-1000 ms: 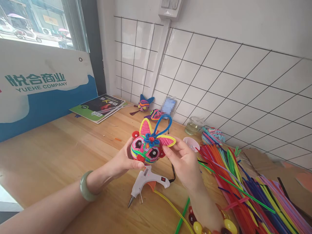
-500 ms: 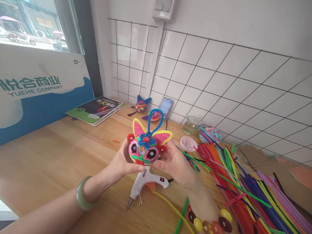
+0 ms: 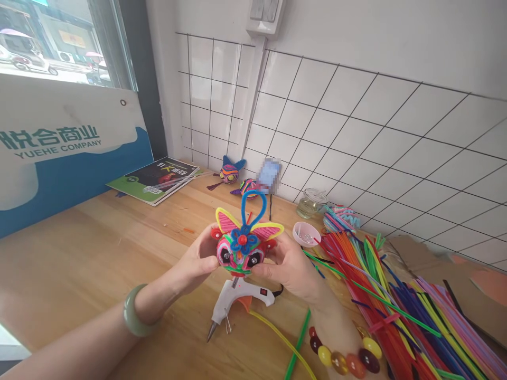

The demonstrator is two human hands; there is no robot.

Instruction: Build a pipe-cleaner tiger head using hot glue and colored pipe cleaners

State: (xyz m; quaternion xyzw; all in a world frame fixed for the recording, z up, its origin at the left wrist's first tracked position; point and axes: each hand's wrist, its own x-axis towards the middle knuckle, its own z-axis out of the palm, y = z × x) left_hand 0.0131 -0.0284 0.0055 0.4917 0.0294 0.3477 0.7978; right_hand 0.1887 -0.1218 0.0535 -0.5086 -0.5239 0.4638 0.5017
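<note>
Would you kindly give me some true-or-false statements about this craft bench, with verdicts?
The left hand and the right hand both hold the pipe-cleaner head. True.
The glue gun lies on the table below the hands. True.
The left wrist wears beads. False: it wears a green bangle; the beaded bracelet is on the right.
Loose pipe cleaners lie left of the hands. False: the pipe cleaner pile lies to their right.

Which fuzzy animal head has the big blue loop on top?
The pink-eared head held between the left hand and right hand. The blue-eared head and its neighbour lie unheld on the table by the wall.
</note>
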